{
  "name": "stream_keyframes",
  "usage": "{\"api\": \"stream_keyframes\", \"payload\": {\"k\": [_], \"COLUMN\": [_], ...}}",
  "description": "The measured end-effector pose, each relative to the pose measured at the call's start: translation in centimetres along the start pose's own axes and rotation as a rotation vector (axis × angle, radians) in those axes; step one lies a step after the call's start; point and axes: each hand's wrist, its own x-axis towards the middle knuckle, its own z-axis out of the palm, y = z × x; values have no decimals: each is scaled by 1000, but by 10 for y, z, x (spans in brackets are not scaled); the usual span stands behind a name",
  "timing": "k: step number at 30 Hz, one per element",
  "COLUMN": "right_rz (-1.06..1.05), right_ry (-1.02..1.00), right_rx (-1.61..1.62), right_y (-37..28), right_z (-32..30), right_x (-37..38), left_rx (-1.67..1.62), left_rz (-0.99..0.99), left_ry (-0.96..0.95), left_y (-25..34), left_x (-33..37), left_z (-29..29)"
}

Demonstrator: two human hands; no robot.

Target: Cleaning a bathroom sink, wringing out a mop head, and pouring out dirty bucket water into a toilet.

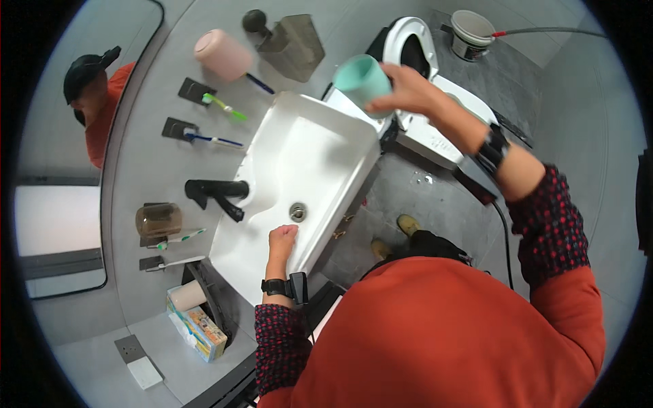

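A mint-green cup (364, 83) is gripped in my right hand (406, 90), raised over the far right corner of the white sink (320, 139). Its side is wrapped by my thumb and fingers. Lower in the picture, my left hand (282, 241) hovers above the basin as a closed fist, close to the round drain (298, 212). Whether anything is inside that fist is hidden. A black faucet (218, 192) juts over the basin from the wall side.
Wall holders carry a pink cup (222, 54), a green toothbrush (224, 107), a blue toothbrush (214, 140) and a brown cup (158, 220). A toilet (442, 129) stands right of the sink, with a white bucket (471, 35) behind. A tissue box (197, 330) sits lower left.
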Motion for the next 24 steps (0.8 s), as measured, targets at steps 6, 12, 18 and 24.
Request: {"api": "stream_keyframes", "payload": {"k": [6, 12, 18, 24], "right_rz": [184, 121, 19, -49], "right_ry": [-184, -321, -326, -293], "right_rx": [197, 105, 32, 47], "right_y": [-10, -51, -55, -60], "right_z": [80, 154, 216, 284], "right_x": [-69, -79, -71, -60], "left_rx": [-413, -597, -210, 524], "left_rz": [-231, -125, 518, 741], "left_ry": [120, 393, 1054, 966], "left_y": [-16, -11, 45, 86], "left_x": [-11, -5, -24, -29], "left_z": [-33, -69, -105, -145]}}
